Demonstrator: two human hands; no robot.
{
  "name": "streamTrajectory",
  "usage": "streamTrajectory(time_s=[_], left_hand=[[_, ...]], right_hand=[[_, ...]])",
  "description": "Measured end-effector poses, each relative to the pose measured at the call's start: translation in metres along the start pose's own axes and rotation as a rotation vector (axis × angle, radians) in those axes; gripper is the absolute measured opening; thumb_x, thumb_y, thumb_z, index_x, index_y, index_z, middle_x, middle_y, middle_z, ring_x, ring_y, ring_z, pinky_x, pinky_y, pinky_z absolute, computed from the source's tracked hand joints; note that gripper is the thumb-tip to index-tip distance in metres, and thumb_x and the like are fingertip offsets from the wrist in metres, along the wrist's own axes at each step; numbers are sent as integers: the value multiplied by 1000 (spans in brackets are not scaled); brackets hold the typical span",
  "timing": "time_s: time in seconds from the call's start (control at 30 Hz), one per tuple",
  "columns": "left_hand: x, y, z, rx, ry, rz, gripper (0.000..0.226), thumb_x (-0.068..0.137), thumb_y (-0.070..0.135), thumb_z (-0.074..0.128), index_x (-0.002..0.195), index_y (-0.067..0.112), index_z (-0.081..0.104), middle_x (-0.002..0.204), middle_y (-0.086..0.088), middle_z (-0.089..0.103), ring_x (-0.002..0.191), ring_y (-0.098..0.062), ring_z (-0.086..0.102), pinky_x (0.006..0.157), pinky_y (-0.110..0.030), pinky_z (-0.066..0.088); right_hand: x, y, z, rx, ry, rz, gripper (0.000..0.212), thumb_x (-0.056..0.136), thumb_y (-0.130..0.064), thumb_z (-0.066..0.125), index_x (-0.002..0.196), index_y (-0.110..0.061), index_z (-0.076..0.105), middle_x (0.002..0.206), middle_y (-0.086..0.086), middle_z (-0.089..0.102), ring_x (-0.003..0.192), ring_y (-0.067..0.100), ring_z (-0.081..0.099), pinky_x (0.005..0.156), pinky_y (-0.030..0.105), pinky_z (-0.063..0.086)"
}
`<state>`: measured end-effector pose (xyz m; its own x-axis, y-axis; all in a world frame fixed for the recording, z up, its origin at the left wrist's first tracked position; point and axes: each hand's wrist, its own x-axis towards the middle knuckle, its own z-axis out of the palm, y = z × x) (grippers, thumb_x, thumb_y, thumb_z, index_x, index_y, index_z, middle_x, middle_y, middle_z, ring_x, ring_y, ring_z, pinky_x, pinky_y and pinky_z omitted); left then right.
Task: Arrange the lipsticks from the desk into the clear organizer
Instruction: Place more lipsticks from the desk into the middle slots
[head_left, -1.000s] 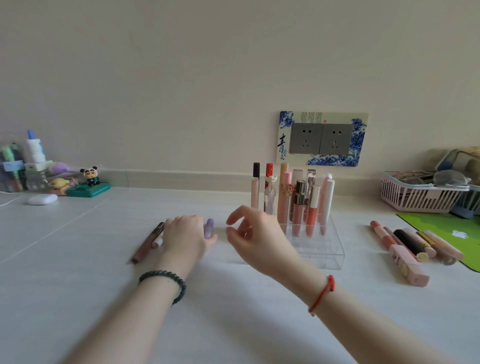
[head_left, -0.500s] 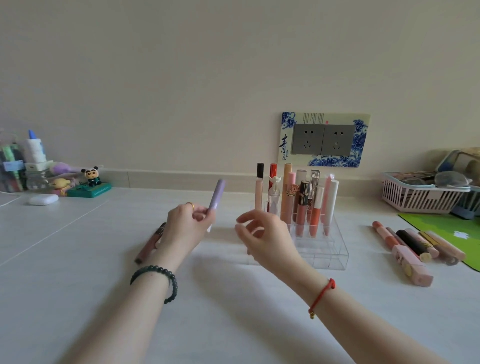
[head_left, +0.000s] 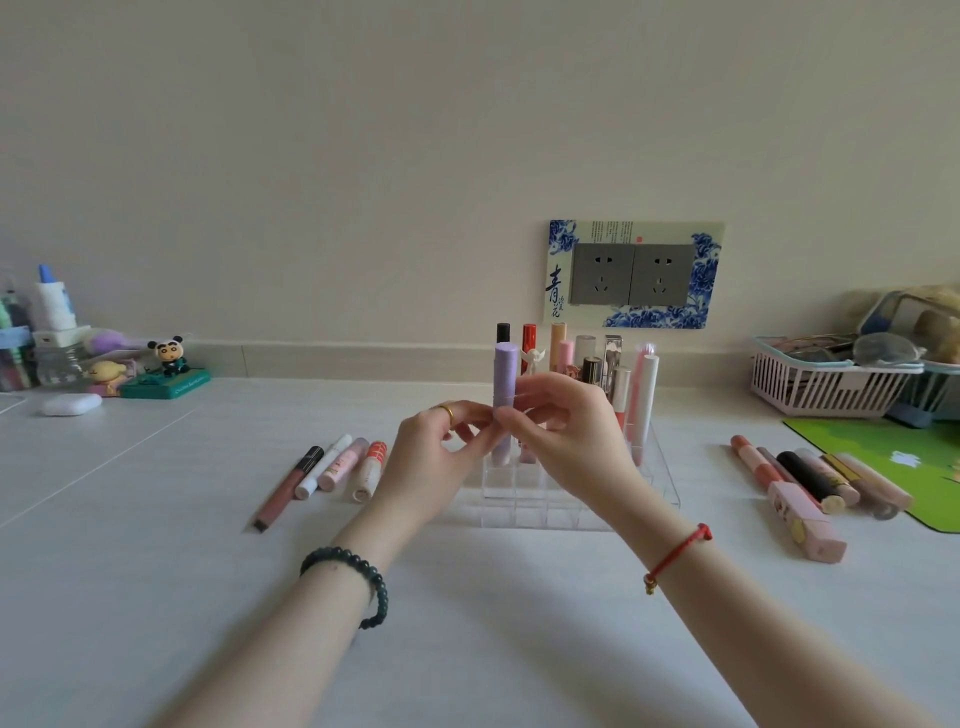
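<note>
A lilac lipstick tube (head_left: 504, 379) stands upright over the left side of the clear organizer (head_left: 660, 483), its lower end down among the compartments. My left hand (head_left: 436, 457) and my right hand (head_left: 566, 431) both pinch it at mid-height. Several lipsticks (head_left: 597, 364) stand in the organizer's back rows. Several more lipsticks (head_left: 337, 467) lie on the desk to the left, and another group of lipsticks (head_left: 810, 483) lies to the right.
A pink basket (head_left: 826, 389) and a green mat (head_left: 904, 457) sit at the right. Bottles, a panda figure (head_left: 169, 356) and a white case (head_left: 71, 404) line the far left. A wall socket (head_left: 631, 275) is behind the organizer.
My left hand lifted the lilac tube off the desk and carried it right to the organizer. My right hand closed in and now pinches it too. The lipsticks on the left are uncovered.
</note>
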<state>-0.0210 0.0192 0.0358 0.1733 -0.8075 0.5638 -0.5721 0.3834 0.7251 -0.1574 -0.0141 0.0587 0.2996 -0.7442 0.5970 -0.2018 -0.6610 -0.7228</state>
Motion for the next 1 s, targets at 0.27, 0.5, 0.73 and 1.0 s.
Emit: streamTrajectory(time_s=[0.27,0.5,0.73,1.0], left_hand=[[4,-5,8,64,121,-41,9,78,34,67,82,27,72,76,16,70,77,-6,61,62,3,32],[5,-16,14,82,117,-95,2,75,28,71,76,27,72,72,17,69,76,-2,63,61,4,33],[5,-23,13,130,80,-128,2,74,28,71,75,27,72,69,18,66,69,6,59,61,0,39],[4,-26,13,181,77,-115,5,74,28,71,78,25,73,67,19,64,64,9,54,59,0,37]], right_hand=[[4,13,7,6,35,15,10,78,-5,65,86,-11,67,74,-7,67,74,6,66,68,19,55],[3,24,14,-32,63,82,16,76,-6,68,91,-8,68,78,2,70,74,11,67,72,29,57],[0,31,21,-95,87,113,12,76,-11,68,88,-10,68,81,5,73,67,4,63,63,2,46],[-2,34,23,-165,85,117,13,78,-16,67,89,-10,70,79,2,72,69,7,63,61,4,43]])
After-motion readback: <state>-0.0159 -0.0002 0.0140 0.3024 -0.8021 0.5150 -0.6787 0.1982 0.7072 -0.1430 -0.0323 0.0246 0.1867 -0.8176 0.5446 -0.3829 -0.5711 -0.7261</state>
